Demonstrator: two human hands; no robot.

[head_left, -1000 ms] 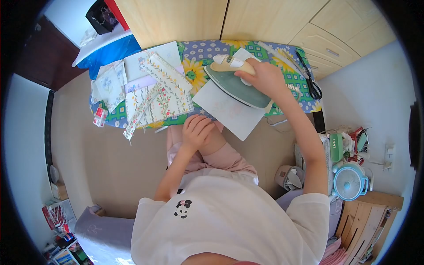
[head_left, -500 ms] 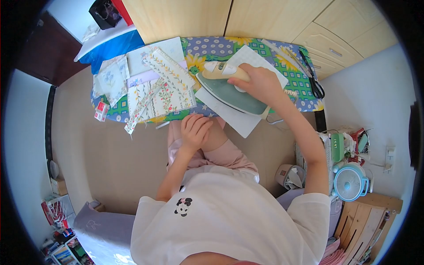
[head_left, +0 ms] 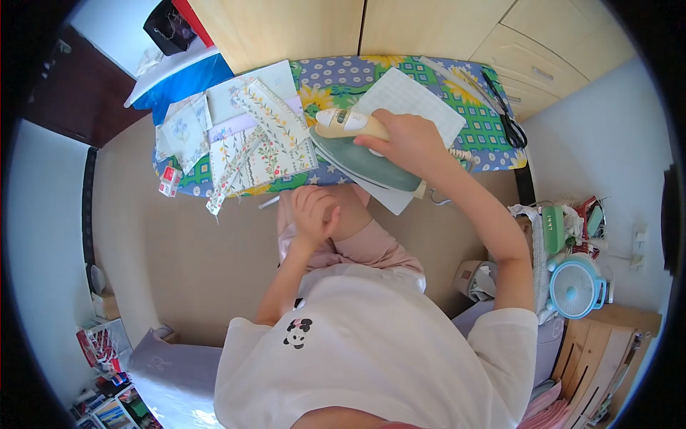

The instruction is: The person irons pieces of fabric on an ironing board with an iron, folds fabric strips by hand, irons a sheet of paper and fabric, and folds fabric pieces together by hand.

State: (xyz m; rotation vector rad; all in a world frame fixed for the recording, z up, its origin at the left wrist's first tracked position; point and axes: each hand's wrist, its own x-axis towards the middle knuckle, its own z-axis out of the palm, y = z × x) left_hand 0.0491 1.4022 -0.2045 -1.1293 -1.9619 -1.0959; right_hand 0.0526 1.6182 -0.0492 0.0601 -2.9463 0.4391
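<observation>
My right hand (head_left: 411,146) is wrapped round the handle of a cream and green clothes iron (head_left: 368,161). The iron lies over the near part of a white sheet (head_left: 421,107), its tip pointing left; its underside is hidden. Below the board's front edge, my left hand (head_left: 313,214) rests on my leg with its fingers loosely bent and nothing visible in it. Left of the iron, floral fabric pieces (head_left: 275,118) and strips lie overlapping. The patterned ironing board (head_left: 332,75) is under all of these.
Black-handled scissors (head_left: 513,132) and a ruler (head_left: 457,82) lie at the board's right end. A small red and white box (head_left: 169,181) sits at its left front edge. Cabinets (head_left: 421,28) stand behind. To the right are a blue fan (head_left: 575,287) and a bin (head_left: 475,279).
The iron has moved left and a little toward me with my right hand, showing more of the sheet's far part. My left hand stays on my leg, its thumb slightly shifted.
</observation>
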